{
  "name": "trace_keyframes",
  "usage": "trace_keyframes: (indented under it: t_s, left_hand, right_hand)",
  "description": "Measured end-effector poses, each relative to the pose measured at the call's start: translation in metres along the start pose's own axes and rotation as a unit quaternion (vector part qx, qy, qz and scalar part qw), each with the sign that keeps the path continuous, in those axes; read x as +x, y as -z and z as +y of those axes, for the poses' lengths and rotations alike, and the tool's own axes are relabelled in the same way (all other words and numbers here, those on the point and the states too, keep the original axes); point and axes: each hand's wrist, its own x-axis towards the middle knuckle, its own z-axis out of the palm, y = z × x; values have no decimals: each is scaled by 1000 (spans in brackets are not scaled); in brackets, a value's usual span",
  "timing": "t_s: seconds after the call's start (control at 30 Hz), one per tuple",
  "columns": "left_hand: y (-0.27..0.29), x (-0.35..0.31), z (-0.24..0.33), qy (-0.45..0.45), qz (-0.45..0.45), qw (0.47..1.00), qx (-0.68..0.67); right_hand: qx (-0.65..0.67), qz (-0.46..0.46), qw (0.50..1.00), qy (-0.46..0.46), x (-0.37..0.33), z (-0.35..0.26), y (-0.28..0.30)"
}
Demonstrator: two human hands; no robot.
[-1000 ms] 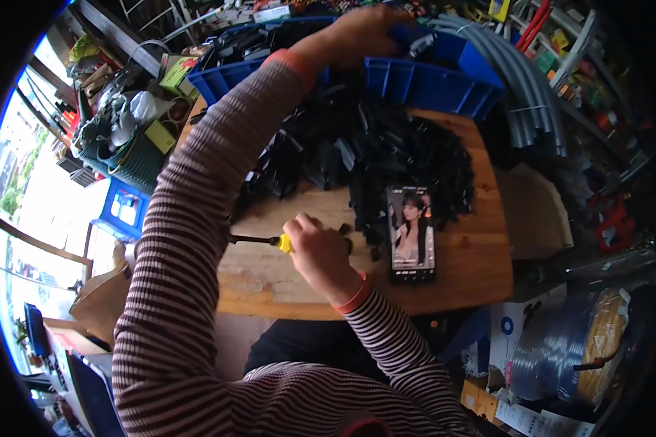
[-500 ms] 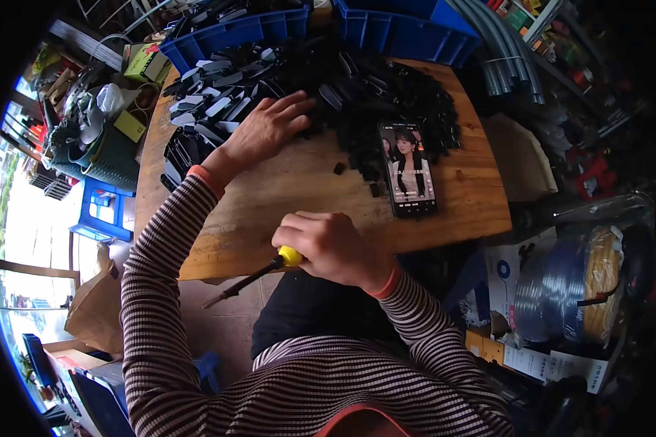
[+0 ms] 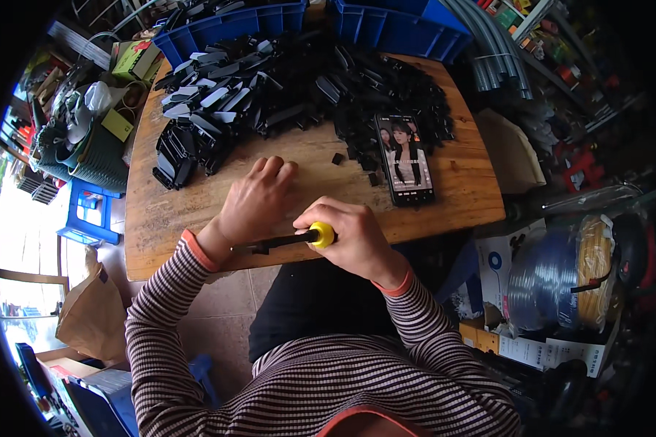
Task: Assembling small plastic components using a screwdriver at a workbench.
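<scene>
My right hand (image 3: 353,237) is closed around a yellow-handled screwdriver (image 3: 322,234), held over the front edge of the wooden table (image 3: 444,215). Its long dark shaft points left and passes in front of my left wrist. My left hand (image 3: 259,200) is over the tabletop just left of it, fingers curled and slightly blurred. Whatever those fingers hold, if anything, is hidden. Beyond both hands lies a heap of black, glossy, elongated plastic parts (image 3: 222,95). Small black square pieces (image 3: 361,149) are scattered at its right front, one lying apart.
A phone with a lit screen (image 3: 404,160) lies on the table's right side, touching the small pieces. Two blue bins (image 3: 233,35) stand along the far edge. A blue stool (image 3: 87,211) is at the left; wrapped coils (image 3: 554,280) sit at the right.
My left hand has drawn back from the heap toward me, and its fingers have curled. The screwdriver has swung up from pointing down-left to nearly level, and my right hand has shifted slightly right.
</scene>
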Motion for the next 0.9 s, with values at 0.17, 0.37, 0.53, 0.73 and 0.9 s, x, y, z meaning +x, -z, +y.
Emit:
trace_keyframes:
  t_s: [0.17, 0.37, 0.53, 0.73, 0.9]
  left_hand:
    - [-1, -21, -7, -9, 41, 994, -98]
    - [0, -22, 9, 3, 27, 998, -63]
    - [6, -19, 16, -95, 10, 990, -102]
    - [11, -15, -2, -138, 46, 985, -94]
    - [-2, -19, -9, -180, 23, 979, -93]
  right_hand:
    - [-17, -5, 1000, -20, 3, 3, 4]
    - [-11, -10, 1000, -21, 8, 2, -2]
    - [-27, 23, 999, -17, 11, 4, 1]
    - [-8, 140, 983, -115, 20, 30, 16]
    - [-102, 101, 987, -73, 49, 47, 4]
